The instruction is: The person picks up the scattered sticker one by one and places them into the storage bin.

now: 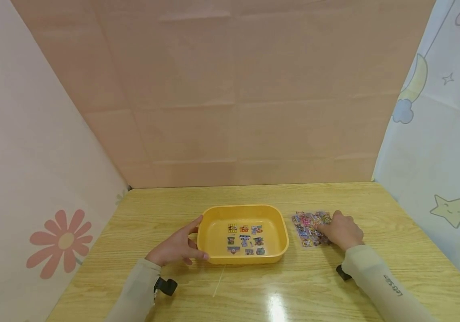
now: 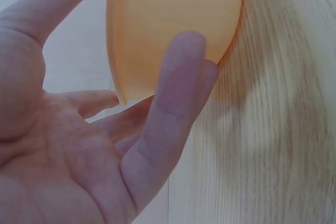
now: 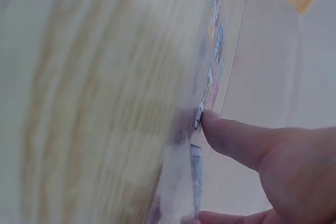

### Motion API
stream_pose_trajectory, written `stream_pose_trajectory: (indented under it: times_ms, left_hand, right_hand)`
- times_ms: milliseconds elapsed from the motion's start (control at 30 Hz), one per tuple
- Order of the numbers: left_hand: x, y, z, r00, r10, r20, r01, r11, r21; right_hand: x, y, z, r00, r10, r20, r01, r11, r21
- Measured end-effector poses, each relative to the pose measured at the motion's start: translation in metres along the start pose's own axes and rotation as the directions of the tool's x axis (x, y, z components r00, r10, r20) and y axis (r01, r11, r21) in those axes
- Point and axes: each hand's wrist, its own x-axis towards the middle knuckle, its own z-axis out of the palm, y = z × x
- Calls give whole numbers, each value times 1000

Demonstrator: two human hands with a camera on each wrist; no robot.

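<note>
A yellow plastic tray (image 1: 246,260) sits on the wooden table, with several small colourful stickers (image 1: 245,240) spread in rows on its floor. My left hand (image 1: 179,247) holds the tray's left end, its fingers spread around the rim; the left wrist view shows the hand (image 2: 105,145) close against the tray wall (image 2: 173,9). To the right of the tray lies a clear sheet of printed stickers (image 1: 307,230). At its right edge, my right hand (image 1: 342,230) grips the sheet, thumb over the prints. In the right wrist view the thumb (image 3: 231,135) touches a sticker (image 3: 199,115).
A thin pale strip (image 1: 219,281) lies on the table (image 1: 197,299) in front of the tray. A pinkish backdrop (image 1: 234,134) rises behind the table. Patterned white panels stand along the left (image 1: 8,156) and right (image 1: 451,147) sides.
</note>
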Motion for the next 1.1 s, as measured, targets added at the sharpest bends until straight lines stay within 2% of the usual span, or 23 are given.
stream_pose_trajectory:
  times_ms: [233, 467, 600, 1100]
  left_hand:
    - [0, -1, 0, 1000, 10, 4, -10, 1000, -4]
    - [1, -1, 1, 1000, -3, 3, 3, 1000, -7]
    - [1, -1, 0, 1000, -7, 1, 7, 1000, -4]
    - [1, -1, 0, 1000, -4, 1, 4, 1000, -13]
  right_hand:
    - [-3, 1, 1, 999, 26, -21, -25, 997, 67]
    - [-1, 2, -2, 999, 32, -19, -30, 997, 69]
    - [1, 5, -2, 1000, 9, -9, -8, 998, 69]
    - [-3, 9, -5, 999, -54, -7, 54, 973, 222]
